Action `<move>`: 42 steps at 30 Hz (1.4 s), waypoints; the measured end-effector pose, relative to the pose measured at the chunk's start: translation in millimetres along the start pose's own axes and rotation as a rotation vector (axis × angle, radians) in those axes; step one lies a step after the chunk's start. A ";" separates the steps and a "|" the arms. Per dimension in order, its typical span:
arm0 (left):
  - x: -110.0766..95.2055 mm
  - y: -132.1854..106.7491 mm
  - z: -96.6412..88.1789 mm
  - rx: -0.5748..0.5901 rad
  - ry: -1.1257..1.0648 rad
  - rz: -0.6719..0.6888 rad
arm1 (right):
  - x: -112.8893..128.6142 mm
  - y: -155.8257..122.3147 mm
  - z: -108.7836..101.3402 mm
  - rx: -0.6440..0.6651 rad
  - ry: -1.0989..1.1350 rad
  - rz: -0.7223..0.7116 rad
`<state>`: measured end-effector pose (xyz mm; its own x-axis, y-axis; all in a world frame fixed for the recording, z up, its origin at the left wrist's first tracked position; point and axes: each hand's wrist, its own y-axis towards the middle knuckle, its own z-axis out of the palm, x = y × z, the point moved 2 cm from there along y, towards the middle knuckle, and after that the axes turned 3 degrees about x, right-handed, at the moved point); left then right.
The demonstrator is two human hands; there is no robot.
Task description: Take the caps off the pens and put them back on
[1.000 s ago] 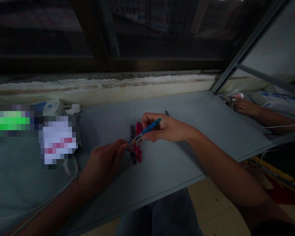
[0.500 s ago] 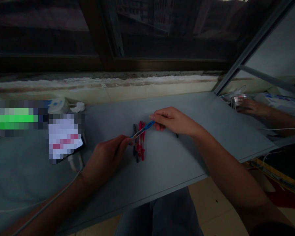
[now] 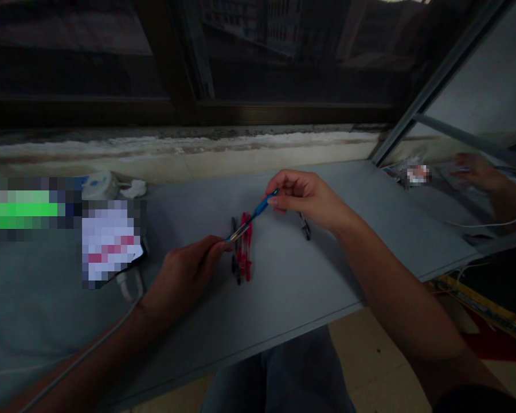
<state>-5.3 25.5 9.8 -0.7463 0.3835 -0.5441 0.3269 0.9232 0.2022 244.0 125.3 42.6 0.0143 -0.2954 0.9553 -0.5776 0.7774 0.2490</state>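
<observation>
A blue-and-clear ballpoint pen (image 3: pixel 253 215) slants across the space between my hands, above the board. My right hand (image 3: pixel 303 198) pinches its blue barrel between thumb and fingers. My left hand (image 3: pixel 184 278) holds its clear lower end at the fingertips. Just beneath that end lies a small bundle of red pens (image 3: pixel 245 246) beside a dark pen (image 3: pixel 235 250). Another dark pen (image 3: pixel 304 225) lies just below my right hand, partly hidden by it.
A pale grey board (image 3: pixel 309 281) carries the pens, with its front edge over my knees. A pixelated phone (image 3: pixel 112 241) with a white cable lies at left, near a tissue (image 3: pixel 134 188). A mirror (image 3: pixel 477 97) stands at right, reflecting a hand. A window sill runs behind.
My right hand has moved up and away from the red pens, tilting the blue pen steeper. The dark pen beneath that hand now shows more. My left hand has hardly moved.
</observation>
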 end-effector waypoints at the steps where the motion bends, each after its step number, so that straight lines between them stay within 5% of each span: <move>1: -1.3 0.2 -0.7 0.002 -0.008 0.006 | 1.3 0.0 -1.4 -0.039 0.026 -0.009; 7: -4.2 0.0 -1.2 0.040 -0.052 0.012 | 2.1 1.9 -8.0 -0.210 0.074 -0.042; 16: 0.4 -1.9 -0.3 0.037 -0.054 0.026 | 3.3 2.4 -11.6 -0.233 0.032 -0.026; 25: 2.2 -1.6 2.0 0.011 -0.089 -0.034 | -1.4 1.3 15.5 0.030 0.063 0.102; 31: -0.6 -0.7 1.1 -0.030 -0.034 -0.013 | -3.2 -3.9 19.7 0.051 -0.215 0.202; 38: 5.2 -0.7 0.2 -0.092 -0.055 -0.110 | 2.4 -2.3 14.3 0.128 -0.094 0.007; 42: 3.4 -1.4 -3.0 -0.117 -0.066 -0.140 | 5.2 -4.8 12.2 0.188 -0.178 0.040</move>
<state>-10.0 25.6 10.1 -0.7389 0.2523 -0.6248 0.1506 0.9656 0.2119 236.9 113.2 44.4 -0.1456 -0.3721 0.9167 -0.7167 0.6784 0.1616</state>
